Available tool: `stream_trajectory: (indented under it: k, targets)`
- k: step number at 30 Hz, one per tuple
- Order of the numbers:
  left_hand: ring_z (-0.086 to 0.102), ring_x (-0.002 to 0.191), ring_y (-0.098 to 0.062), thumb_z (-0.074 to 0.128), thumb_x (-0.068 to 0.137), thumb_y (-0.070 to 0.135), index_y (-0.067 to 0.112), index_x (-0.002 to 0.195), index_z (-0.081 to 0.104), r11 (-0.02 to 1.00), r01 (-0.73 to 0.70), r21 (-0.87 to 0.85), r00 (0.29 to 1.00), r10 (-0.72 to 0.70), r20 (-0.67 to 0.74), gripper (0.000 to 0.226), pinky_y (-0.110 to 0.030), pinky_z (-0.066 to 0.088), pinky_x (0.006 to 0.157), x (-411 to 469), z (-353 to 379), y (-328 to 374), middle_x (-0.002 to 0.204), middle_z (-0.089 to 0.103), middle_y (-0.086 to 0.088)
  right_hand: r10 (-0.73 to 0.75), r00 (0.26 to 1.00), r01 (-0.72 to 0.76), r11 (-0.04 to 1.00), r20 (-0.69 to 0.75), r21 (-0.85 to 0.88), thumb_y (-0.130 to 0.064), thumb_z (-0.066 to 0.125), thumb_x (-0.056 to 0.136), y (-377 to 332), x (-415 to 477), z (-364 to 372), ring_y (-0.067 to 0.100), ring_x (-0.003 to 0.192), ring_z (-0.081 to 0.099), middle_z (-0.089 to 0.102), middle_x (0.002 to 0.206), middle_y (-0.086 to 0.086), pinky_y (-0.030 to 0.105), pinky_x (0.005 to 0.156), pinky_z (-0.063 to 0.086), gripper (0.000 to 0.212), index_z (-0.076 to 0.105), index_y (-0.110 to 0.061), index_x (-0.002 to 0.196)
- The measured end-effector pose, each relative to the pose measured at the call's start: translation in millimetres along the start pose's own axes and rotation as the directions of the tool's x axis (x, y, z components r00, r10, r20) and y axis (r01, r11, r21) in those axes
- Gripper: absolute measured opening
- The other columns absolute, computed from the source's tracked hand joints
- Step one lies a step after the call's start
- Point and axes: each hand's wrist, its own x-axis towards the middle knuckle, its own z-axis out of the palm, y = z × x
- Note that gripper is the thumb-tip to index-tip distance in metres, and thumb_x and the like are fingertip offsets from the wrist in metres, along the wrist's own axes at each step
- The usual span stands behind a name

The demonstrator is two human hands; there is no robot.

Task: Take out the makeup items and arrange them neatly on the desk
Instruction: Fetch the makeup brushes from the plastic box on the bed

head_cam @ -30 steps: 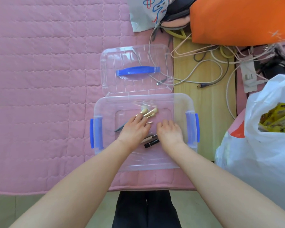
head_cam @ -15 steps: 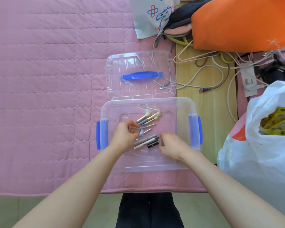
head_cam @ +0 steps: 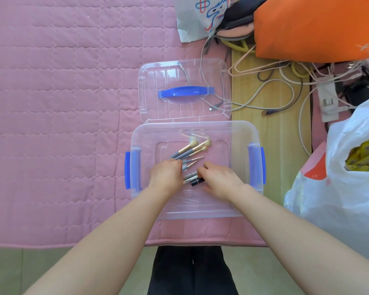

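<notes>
Pink quilting (head_cam: 51,103) underlies the clear box (head_cam: 239,133) where our left hand (head_cam: 165,174) clasps the brushes (head_cam: 192,149) by their near handle ends, bristles slanting far-right, while our right hand (head_cam: 221,178) curls at the tubes (head_cam: 191,180), hold unclear.

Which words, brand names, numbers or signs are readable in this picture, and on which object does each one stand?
No text can be read with certainty.
White tube in the clear box: short dark print, too blurred to read.
Yellow packets in the plastic bag: dark print, too small to read.
White bag at the top: red and blue drawings, no readable letters.
</notes>
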Motion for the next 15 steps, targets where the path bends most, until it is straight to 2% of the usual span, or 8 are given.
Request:
stream_trajectory:
  k: [2,6,11,15]
  targets:
    - [0.058,0.100,-0.028,0.049,0.091,0.016,0.017,0.103,0.056,0.991,-0.038,0.132,0.999,0.037,0.009,0.014,-0.031,0.035,0.063,5,6,-1,0.108,0.059,-0.003,-0.062,0.998,0.061,0.990,-0.002,-0.125,-0.009,0.049,0.090,-1,4,-1,0.033,0.093,0.058,0.047,0.110,0.010,0.036,0.061,0.031,0.021,0.049,-0.010,0.110]
    - [0.054,0.107,-0.027,0.047,0.093,0.016,0.017,0.110,0.054,0.981,-0.002,0.192,1.000,0.001,0.007,0.019,-0.032,0.034,0.066,9,11,-4,0.113,0.058,-0.003,-0.134,0.991,0.133,0.954,0.015,-0.269,-0.009,0.048,0.090,-3,9,4,0.031,0.103,0.057,0.051,0.112,0.010,0.035,0.066,0.030,0.023,0.055,-0.010,0.112]
    - [0.056,0.100,-0.025,0.050,0.092,0.025,0.018,0.097,0.062,0.993,-0.085,0.084,0.995,0.089,-0.047,0.015,-0.032,0.038,0.064,4,12,-1,0.104,0.058,0.000,-0.100,0.995,0.097,0.967,0.000,-0.236,-0.010,0.049,0.090,-4,8,7,0.030,0.103,0.057,0.051,0.111,0.007,0.035,0.068,0.031,0.023,0.055,-0.013,0.112]
    - [0.055,0.105,-0.023,0.053,0.092,0.028,0.021,0.102,0.065,0.978,-0.141,0.156,0.990,0.141,0.010,0.017,-0.030,0.038,0.067,6,16,0,0.107,0.058,0.002,-0.065,0.998,0.065,0.978,0.003,-0.196,-0.011,0.052,0.088,-4,7,-1,0.030,0.104,0.058,0.054,0.114,0.007,0.034,0.067,0.032,0.024,0.051,-0.011,0.112]
